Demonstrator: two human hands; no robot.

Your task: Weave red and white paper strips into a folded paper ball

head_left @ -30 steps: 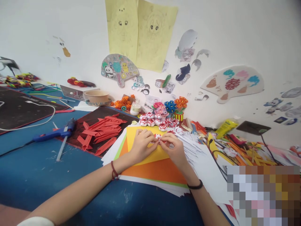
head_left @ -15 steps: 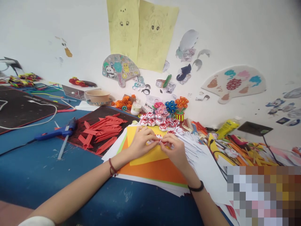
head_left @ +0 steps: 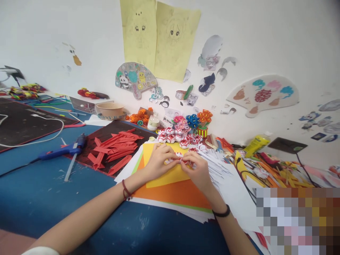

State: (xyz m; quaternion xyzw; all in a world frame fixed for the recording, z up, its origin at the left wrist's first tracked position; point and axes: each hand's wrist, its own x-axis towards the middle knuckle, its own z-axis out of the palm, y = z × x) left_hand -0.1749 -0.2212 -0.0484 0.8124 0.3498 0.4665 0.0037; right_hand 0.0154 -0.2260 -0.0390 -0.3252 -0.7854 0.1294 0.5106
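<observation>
Over the stacked yellow, orange and green paper sheets (head_left: 170, 193), my left hand (head_left: 159, 163) and my right hand (head_left: 199, 170) meet. The fingers (head_left: 166, 151) of both are pinched on a small red and white paper piece (head_left: 179, 154). Round red and white paper balls (head_left: 170, 138) sit just behind. To my left, red paper strips (head_left: 120, 146) lie on a dark mat (head_left: 113, 129).

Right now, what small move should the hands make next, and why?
Probably a light press on the small red-and-white piece: the left hand and right hand both pinch it over the yellow sheet, and they hide much of it, so anything bolder seems riskier.
</observation>
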